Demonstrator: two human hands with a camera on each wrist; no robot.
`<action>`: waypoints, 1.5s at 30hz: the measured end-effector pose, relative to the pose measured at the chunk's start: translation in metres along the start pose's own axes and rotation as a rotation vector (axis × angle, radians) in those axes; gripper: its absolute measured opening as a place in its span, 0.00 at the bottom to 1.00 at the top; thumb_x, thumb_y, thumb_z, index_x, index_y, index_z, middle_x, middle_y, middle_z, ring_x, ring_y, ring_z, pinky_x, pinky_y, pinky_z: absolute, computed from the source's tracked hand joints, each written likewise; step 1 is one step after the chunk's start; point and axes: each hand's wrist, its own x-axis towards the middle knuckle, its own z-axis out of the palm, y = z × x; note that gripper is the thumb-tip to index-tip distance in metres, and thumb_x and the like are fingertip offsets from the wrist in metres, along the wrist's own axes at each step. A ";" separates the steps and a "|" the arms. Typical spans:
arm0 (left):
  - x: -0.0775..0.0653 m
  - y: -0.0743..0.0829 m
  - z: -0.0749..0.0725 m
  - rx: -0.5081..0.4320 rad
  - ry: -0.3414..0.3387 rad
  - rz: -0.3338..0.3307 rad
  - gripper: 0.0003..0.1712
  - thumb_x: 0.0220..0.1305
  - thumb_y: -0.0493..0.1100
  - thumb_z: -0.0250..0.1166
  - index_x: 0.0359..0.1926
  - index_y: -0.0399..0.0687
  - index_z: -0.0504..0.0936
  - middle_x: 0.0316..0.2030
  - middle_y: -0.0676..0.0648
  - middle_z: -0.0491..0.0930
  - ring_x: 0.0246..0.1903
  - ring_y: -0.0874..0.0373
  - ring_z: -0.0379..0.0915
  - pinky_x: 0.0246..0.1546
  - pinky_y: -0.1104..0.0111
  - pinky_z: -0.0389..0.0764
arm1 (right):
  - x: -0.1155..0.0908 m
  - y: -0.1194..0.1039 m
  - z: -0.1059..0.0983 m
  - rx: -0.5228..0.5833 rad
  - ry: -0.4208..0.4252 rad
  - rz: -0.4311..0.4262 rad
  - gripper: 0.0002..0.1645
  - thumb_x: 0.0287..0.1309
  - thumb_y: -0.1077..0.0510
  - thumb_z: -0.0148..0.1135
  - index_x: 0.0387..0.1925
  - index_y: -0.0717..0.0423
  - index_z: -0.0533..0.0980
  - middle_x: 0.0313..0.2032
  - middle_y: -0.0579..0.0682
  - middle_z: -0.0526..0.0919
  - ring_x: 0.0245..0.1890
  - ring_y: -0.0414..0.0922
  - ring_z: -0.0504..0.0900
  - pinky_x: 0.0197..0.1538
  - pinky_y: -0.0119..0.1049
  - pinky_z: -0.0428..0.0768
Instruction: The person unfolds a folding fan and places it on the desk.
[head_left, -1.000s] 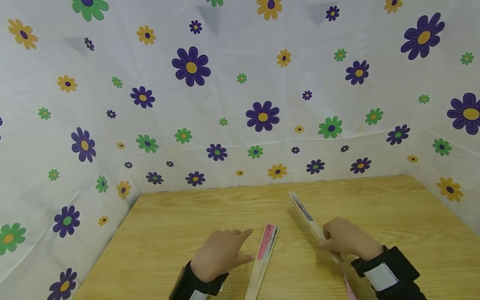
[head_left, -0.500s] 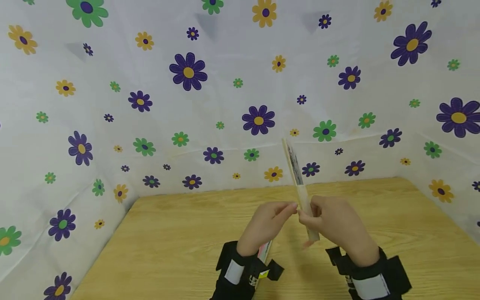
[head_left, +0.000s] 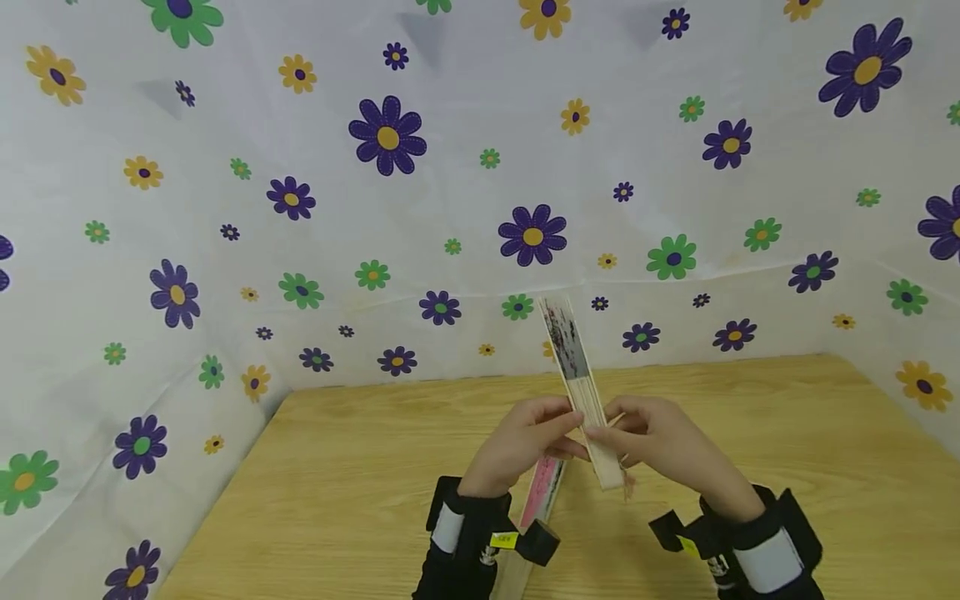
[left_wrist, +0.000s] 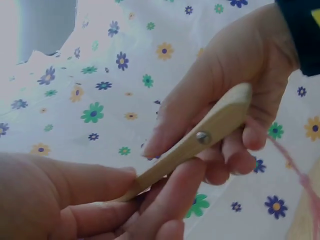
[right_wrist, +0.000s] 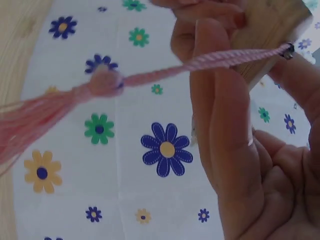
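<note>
A closed folding fan (head_left: 583,392) with pale wooden ribs and a grey printed leaf is held up, tilted, above the table. My left hand (head_left: 517,446) pinches its ribs from the left, thumb in front. From the right, my right hand (head_left: 667,433) grips it with thumb and fingers near the pivot end. In the left wrist view a metal rivet (left_wrist: 203,137) shows on the wooden guard. A pink tassel (right_wrist: 45,110) hangs from the pivot in the right wrist view. Another closed fan (head_left: 542,492), pink-leafed, lies on the table, partly covered by my left hand and wrist.
The wood-grain table (head_left: 360,467) spreads out under both hands. A white flower-printed cloth (head_left: 450,192) rises behind it and along both sides. Black straps with small cameras (head_left: 538,543) sit on the wrists.
My right hand has lifted the fan off the table area and turned it more upright. My left hand has come from beside the lying fan to pinch the raised one.
</note>
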 end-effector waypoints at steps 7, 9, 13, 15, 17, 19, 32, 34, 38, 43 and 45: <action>-0.005 0.002 0.000 0.194 0.135 0.052 0.17 0.76 0.40 0.59 0.58 0.33 0.80 0.46 0.31 0.83 0.41 0.43 0.86 0.45 0.63 0.85 | 0.003 -0.002 0.019 0.019 0.101 0.076 0.19 0.66 0.59 0.67 0.51 0.70 0.78 0.38 0.60 0.90 0.34 0.44 0.88 0.36 0.39 0.87; -0.005 0.002 0.001 0.230 0.177 0.065 0.16 0.75 0.40 0.59 0.54 0.32 0.82 0.44 0.32 0.83 0.40 0.41 0.86 0.41 0.66 0.85 | 0.004 -0.004 0.024 -0.034 0.150 0.093 0.19 0.64 0.57 0.69 0.50 0.68 0.79 0.37 0.59 0.90 0.33 0.45 0.88 0.35 0.38 0.86; -0.003 0.002 0.005 0.255 0.226 0.067 0.14 0.74 0.41 0.61 0.47 0.31 0.83 0.41 0.33 0.84 0.36 0.41 0.87 0.34 0.72 0.83 | 0.004 -0.006 0.029 -0.075 0.222 0.113 0.19 0.63 0.55 0.70 0.48 0.66 0.80 0.37 0.59 0.89 0.33 0.48 0.89 0.34 0.39 0.86; -0.002 0.002 0.006 0.270 0.245 0.066 0.14 0.74 0.42 0.63 0.45 0.31 0.84 0.41 0.33 0.85 0.34 0.42 0.87 0.31 0.73 0.82 | 0.005 -0.007 0.029 -0.083 0.244 0.105 0.18 0.64 0.55 0.70 0.47 0.65 0.80 0.37 0.59 0.90 0.35 0.50 0.90 0.36 0.40 0.86; -0.002 0.002 0.007 0.281 0.262 0.068 0.15 0.73 0.42 0.64 0.43 0.31 0.84 0.41 0.33 0.85 0.32 0.43 0.87 0.28 0.71 0.82 | 0.004 -0.008 0.029 -0.090 0.258 0.097 0.17 0.64 0.55 0.70 0.46 0.64 0.80 0.37 0.58 0.90 0.37 0.50 0.90 0.37 0.39 0.85; -0.002 0.003 0.008 0.290 0.270 0.076 0.14 0.72 0.42 0.64 0.43 0.31 0.84 0.39 0.34 0.86 0.31 0.44 0.88 0.28 0.69 0.83 | 0.004 -0.008 0.029 -0.098 0.264 0.095 0.17 0.64 0.55 0.70 0.47 0.64 0.80 0.36 0.56 0.90 0.37 0.49 0.89 0.37 0.37 0.83; -0.004 0.005 0.005 0.298 0.233 0.043 0.14 0.74 0.43 0.63 0.42 0.33 0.83 0.38 0.34 0.87 0.33 0.44 0.88 0.28 0.73 0.82 | 0.004 -0.007 0.027 -0.111 0.289 0.082 0.18 0.64 0.58 0.70 0.48 0.68 0.79 0.33 0.57 0.90 0.36 0.50 0.90 0.39 0.42 0.85; -0.004 0.005 0.005 0.297 0.230 0.041 0.14 0.74 0.43 0.63 0.42 0.33 0.83 0.37 0.34 0.87 0.33 0.42 0.88 0.28 0.74 0.81 | 0.004 -0.008 0.027 -0.117 0.294 0.086 0.19 0.64 0.58 0.70 0.49 0.69 0.79 0.33 0.58 0.90 0.36 0.51 0.90 0.39 0.43 0.86; -0.004 0.005 0.006 0.300 0.225 0.037 0.13 0.73 0.42 0.63 0.41 0.32 0.83 0.36 0.34 0.87 0.34 0.39 0.88 0.29 0.75 0.80 | 0.003 -0.008 0.026 -0.130 0.300 0.092 0.19 0.63 0.59 0.70 0.49 0.70 0.79 0.34 0.59 0.90 0.36 0.52 0.90 0.38 0.44 0.86; -0.004 0.006 0.006 0.331 0.217 0.031 0.13 0.73 0.42 0.63 0.39 0.32 0.84 0.35 0.35 0.87 0.33 0.41 0.87 0.30 0.75 0.80 | 0.004 -0.009 0.026 -0.150 0.297 0.106 0.18 0.63 0.57 0.71 0.47 0.68 0.80 0.33 0.58 0.90 0.34 0.49 0.89 0.35 0.40 0.84; -0.004 0.006 0.006 0.349 0.213 0.026 0.13 0.73 0.41 0.64 0.39 0.32 0.84 0.35 0.35 0.87 0.32 0.44 0.87 0.31 0.73 0.81 | 0.004 -0.008 0.026 -0.160 0.297 0.111 0.18 0.63 0.56 0.71 0.46 0.67 0.81 0.33 0.58 0.90 0.33 0.48 0.89 0.35 0.40 0.84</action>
